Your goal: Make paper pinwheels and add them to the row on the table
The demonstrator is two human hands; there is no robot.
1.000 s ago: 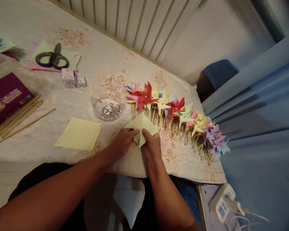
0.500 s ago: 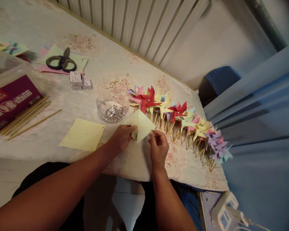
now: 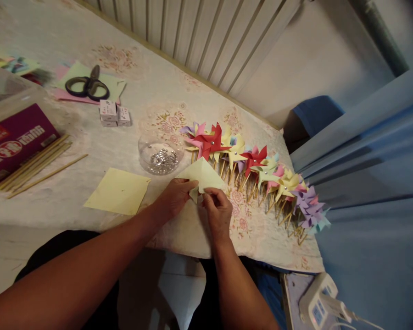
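A pale green paper sheet (image 3: 201,172) is held up over the table's front part, its lower part cut or folded into flaps. My left hand (image 3: 176,197) pinches its left side between thumb and fingers. On the lower right, my right hand (image 3: 218,211) is closed on the same paper, near its middle; the fingertips are partly hidden. Just behind the paper stands a clear round dish (image 3: 161,156) of small shiny metal pieces. To the left of my left hand lies a flat yellow paper square (image 3: 117,191) with small dark marks.
Several finished pinwheels (image 3: 254,160) on sticks lie in a row to the right. Black scissors (image 3: 87,86) rest on coloured paper, beside small boxes (image 3: 114,114). Wooden sticks (image 3: 32,167) lie by a purple-labelled container (image 3: 19,142). A power strip (image 3: 318,302) sits lower right.
My right hand has moved left and slightly down from the paper's right corner toward its middle, bringing a flap inward. My left hand keeps its hold.
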